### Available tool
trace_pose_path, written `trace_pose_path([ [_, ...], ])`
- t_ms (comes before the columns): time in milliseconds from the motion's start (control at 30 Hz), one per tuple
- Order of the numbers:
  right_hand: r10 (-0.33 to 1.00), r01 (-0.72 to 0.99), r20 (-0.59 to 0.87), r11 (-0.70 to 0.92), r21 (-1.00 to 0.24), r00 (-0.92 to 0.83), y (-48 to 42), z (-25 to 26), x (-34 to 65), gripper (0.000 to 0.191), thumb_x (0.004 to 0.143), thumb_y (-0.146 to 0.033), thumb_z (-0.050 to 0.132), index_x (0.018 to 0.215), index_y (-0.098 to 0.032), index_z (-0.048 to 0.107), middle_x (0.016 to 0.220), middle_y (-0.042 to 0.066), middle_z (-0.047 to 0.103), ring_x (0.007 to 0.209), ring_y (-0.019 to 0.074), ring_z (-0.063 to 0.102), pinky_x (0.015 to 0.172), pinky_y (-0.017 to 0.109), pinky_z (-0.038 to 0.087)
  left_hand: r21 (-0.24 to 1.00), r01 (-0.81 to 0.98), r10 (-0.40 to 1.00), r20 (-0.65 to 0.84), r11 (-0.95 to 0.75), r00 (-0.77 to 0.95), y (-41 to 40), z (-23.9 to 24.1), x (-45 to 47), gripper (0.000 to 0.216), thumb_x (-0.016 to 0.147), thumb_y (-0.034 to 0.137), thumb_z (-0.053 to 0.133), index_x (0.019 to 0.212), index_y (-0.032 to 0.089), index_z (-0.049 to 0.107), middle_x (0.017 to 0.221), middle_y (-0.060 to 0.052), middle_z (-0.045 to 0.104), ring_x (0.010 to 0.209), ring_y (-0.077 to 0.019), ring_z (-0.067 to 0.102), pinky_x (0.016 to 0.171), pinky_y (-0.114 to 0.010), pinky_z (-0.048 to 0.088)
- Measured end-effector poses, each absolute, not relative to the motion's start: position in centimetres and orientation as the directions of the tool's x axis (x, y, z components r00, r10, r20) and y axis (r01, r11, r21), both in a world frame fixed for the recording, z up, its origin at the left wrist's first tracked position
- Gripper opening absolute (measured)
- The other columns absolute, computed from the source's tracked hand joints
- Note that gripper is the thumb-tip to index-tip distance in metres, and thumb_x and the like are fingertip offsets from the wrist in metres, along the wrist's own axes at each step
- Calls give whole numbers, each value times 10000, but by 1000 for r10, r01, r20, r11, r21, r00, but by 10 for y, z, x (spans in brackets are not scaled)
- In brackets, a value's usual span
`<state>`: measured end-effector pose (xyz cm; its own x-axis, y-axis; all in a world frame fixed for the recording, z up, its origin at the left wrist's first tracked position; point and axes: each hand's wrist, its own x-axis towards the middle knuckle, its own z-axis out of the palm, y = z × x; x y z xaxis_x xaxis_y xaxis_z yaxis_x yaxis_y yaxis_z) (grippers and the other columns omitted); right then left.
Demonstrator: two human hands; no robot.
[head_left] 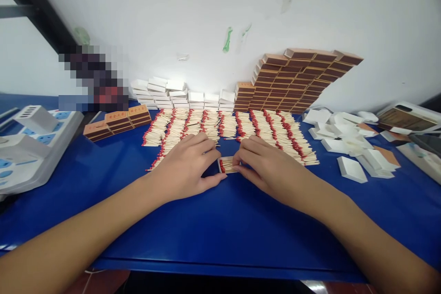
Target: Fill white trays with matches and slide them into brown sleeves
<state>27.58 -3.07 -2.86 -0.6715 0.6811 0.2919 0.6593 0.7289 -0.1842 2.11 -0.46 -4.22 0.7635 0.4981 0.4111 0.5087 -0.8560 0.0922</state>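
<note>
Right hand (267,167): palm down at centre frame, fingers bent and closed over the right end of a small inner tray (226,164), steadying it on the table.
Left hand (188,165): palm down just left of the tray, fingers loosely curled, thumb stretched toward its near corner; I cannot tell whether anything is under the palm.
Inner tray: flat on the blue table (220,229) between both hands, red-tipped matches inside, heads to the left.
Step in hand: looks like squaring a batch of matches in the tray.
Next move calls for: an outer sleeve, and a level tray so nothing spills.
Loose matches (241,128): laid in rows just beyond the fingers, across the middle.
White trays (179,94): empty, stacked against the wall, upper centre-left; more empty trays (351,156) scattered at right.
Brown boxes (296,80): closed, stepped pile at upper right; three more boxes (117,121) at left.
Power strip (37,142): far left edge.
</note>
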Motion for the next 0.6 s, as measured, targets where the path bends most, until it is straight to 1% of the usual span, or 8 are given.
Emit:
trace_pose_path([
  [67, 691, 654, 298, 721, -229, -658, -29, -29, 279, 158, 1087, -206, 550, 980, -218, 665, 1005, 97, 683, 941, 250, 629, 803, 403, 533, 91, 511, 500, 408, -855, 764, -4, -42, 21, 276, 1048, 432, 691, 1048, 163, 754, 1018, -92, 720, 1021, -277, 639, 917, -426, 553],
  [133, 714, 675, 329, 696, -244, -618, -24, -32, 284, 138, 1082, -210, 563, 1002, -221, 676, 1006, 92, 685, 954, 251, 637, 810, 398, 534, 87, 511, 498, 410, -855, 764, -4, -42, 21, 281, 1047, 437, 695, 1064, 163, 756, 1021, -93, 721, 1026, -279, 641, 921, -428, 554],
  [233, 756, 761, 389, 623, -181, -527, -11, -40, 298, 135, 1071, -216, 573, 1056, -220, 707, 1004, 103, 687, 986, 286, 639, 842, 431, 528, 82, 511, 496, 412, -856, 765, -5, -41, 21, 284, 1041, 433, 707, 1088, 157, 756, 1028, -95, 722, 1034, -282, 648, 931, -433, 554],
  [300, 771, 794, 392, 590, -143, -502, -1, -47, 307, 166, 1066, -220, 568, 1079, -217, 734, 1000, 116, 680, 993, 305, 636, 861, 454, 528, 82, 513, 498, 407, -854, 765, -5, -41, 21, 277, 1035, 427, 715, 1073, 155, 753, 1021, -96, 720, 1037, -284, 651, 921, -430, 554],
  [433, 782, 799, 364, 584, -141, -507, 10, -56, 317, 227, 1080, -239, 541, 1077, -202, 765, 979, 118, 664, 966, 296, 644, 855, 452, 540, 69, 513, 492, 417, -856, 765, -5, -42, 21, 280, 1038, 427, 709, 1074, 153, 753, 1014, -95, 719, 1032, -283, 651, 911, -426, 554],
  [600, 770, 790, 381, 596, -143, -512, 12, -58, 317, 254, 1078, -250, 539, 1093, -208, 789, 977, 118, 669, 946, 291, 642, 814, 444, 540, 56, 511, 483, 427, -858, 765, -4, -44, 20, 295, 1045, 439, 701, 1078, 150, 756, 1019, -93, 720, 1036, -282, 646, 927, -426, 552],
])
